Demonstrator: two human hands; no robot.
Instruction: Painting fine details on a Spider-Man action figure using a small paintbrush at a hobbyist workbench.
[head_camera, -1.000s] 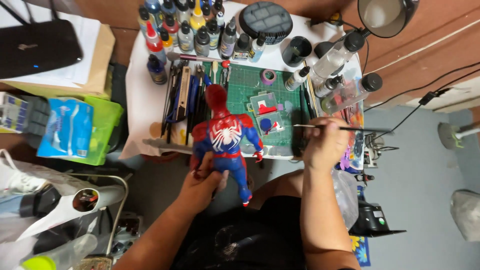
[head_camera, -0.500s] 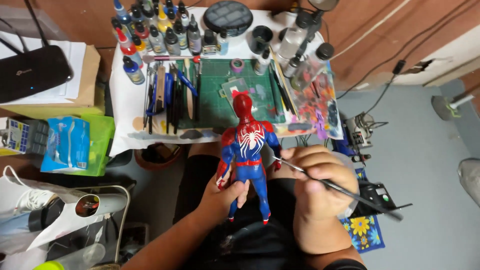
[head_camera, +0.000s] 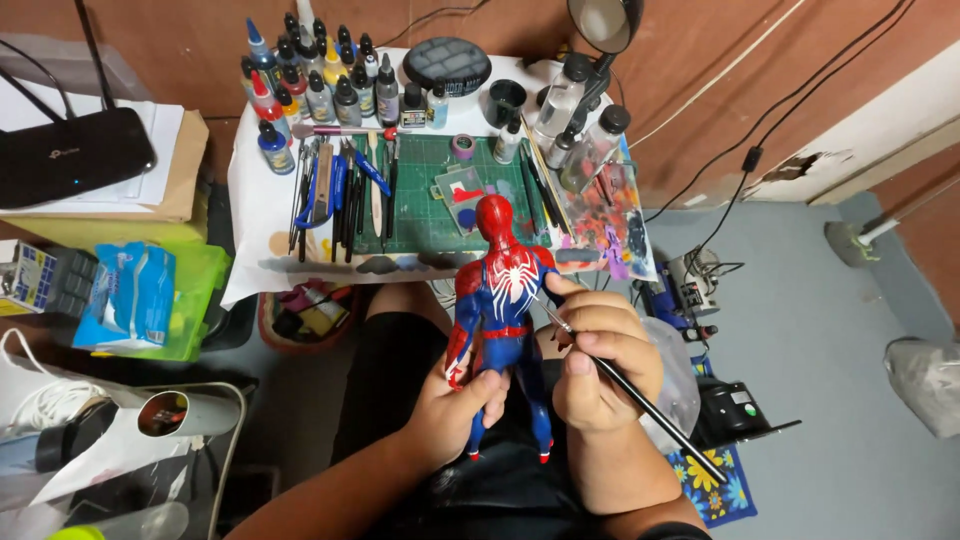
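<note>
A red and blue superhero figure (head_camera: 497, 300) with a white spider mark on its back stands upright over my lap. My left hand (head_camera: 455, 410) grips it by the legs. My right hand (head_camera: 600, 355) holds a thin black paintbrush (head_camera: 640, 400), handle pointing down to the right. The brush tip touches the figure's right shoulder area.
A small white-covered table (head_camera: 250, 215) ahead holds a green cutting mat (head_camera: 430, 170), rows of paint bottles (head_camera: 310, 85), tools (head_camera: 340, 195) and a paint-stained palette (head_camera: 610, 220). A black router (head_camera: 70, 160) sits at left on papers. A green bin (head_camera: 190, 290), cables and machines lie around.
The figure and both hands have come down from the table edge toward my lap. The brush, held out over the table a second ago, now points at the figure's shoulder.
</note>
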